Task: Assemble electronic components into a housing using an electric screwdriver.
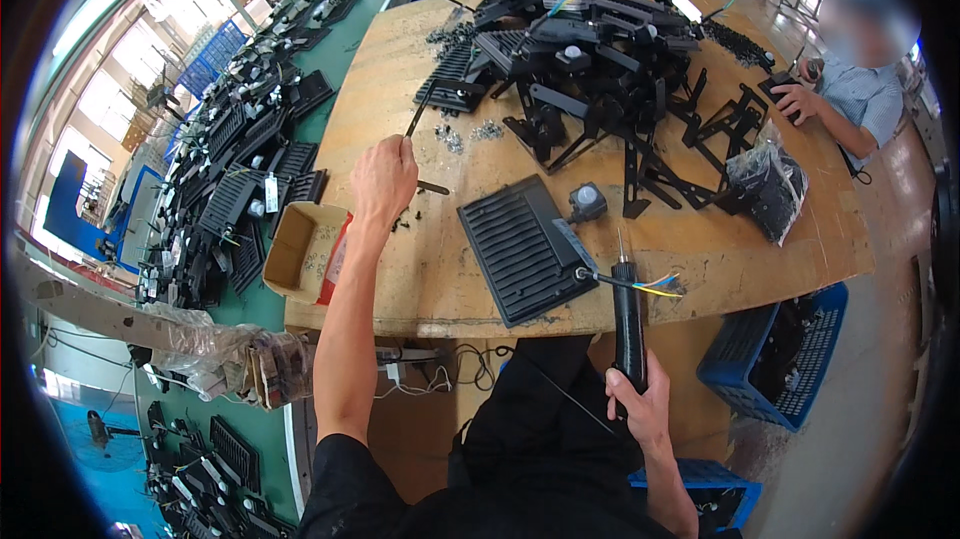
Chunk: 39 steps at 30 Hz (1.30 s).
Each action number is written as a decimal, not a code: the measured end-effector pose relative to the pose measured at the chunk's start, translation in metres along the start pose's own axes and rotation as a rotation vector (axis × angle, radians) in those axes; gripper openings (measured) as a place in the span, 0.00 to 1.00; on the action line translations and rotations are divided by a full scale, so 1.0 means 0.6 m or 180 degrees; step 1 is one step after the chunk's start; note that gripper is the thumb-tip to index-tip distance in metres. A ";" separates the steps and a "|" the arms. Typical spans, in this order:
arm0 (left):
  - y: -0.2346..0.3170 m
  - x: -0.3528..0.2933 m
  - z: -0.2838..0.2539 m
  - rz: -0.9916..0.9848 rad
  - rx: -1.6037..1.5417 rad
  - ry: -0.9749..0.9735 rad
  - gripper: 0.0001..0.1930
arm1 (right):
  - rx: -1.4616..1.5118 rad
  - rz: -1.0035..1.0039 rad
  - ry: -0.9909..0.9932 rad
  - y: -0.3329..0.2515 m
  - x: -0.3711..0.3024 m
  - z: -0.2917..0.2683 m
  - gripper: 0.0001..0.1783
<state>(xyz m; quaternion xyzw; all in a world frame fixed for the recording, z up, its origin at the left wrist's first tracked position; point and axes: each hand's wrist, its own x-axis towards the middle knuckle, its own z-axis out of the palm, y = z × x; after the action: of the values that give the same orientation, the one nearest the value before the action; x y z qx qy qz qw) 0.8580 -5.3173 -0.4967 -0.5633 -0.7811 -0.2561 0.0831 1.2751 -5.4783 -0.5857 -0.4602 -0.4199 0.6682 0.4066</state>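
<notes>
My right hand is wrapped round the black grip of an electric screwdriver, its bit pointing away from me over the table edge. My left hand is closed on a black metal bracket, whose arms stick out past the fingers; the middle is hidden by the hand. Between the hands, a black floodlight housing lies with its ribbed side up. A round-headed sensor sits at its far right corner. Stripped coloured wires run from the housing behind the screwdriver.
A heap of black floodlights and brackets covers the table's far side. Small piles of screws lie before it. An open cardboard box stands left, a plastic bag right. Blue crates sit below. A person works at far right.
</notes>
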 end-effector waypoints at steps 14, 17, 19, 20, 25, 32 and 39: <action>0.152 -0.315 0.015 -0.0063 -0.0879 -0.0642 0.32 | 0.0061 0.0024 0.0010 0.000 -0.001 0.003 0.22; 0.142 -0.326 0.008 -0.0131 -0.0953 -0.0579 0.32 | 0.0098 0.0024 0.0009 -0.001 -0.001 0.003 0.24; 0.140 -0.322 -0.002 -0.0146 -0.1098 -0.0588 0.32 | 0.0112 0.0042 0.0028 -0.001 -0.001 0.005 0.25; 0.143 -0.319 -0.008 -0.0291 -0.1240 -0.0625 0.32 | 0.0062 0.0050 0.0043 -0.003 0.002 0.004 0.26; 0.165 -0.324 -0.002 -0.0317 -0.1374 -0.0348 0.32 | 0.0150 0.0032 0.0059 -0.004 0.003 0.007 0.27; 0.166 -0.338 0.026 -0.0118 -0.0650 -0.0247 0.32 | 0.0115 0.0111 -0.0009 -0.006 0.002 0.003 0.27; 0.156 -0.333 -0.003 0.0043 -0.0813 -0.0397 0.29 | 0.0183 0.0109 0.0003 0.000 0.004 0.003 0.30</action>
<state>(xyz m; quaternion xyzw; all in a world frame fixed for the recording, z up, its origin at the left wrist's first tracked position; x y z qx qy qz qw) 1.0141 -5.4636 -0.5502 -0.5894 -0.7420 -0.3174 -0.0362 1.2727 -5.4760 -0.5857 -0.4558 -0.3924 0.6866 0.4084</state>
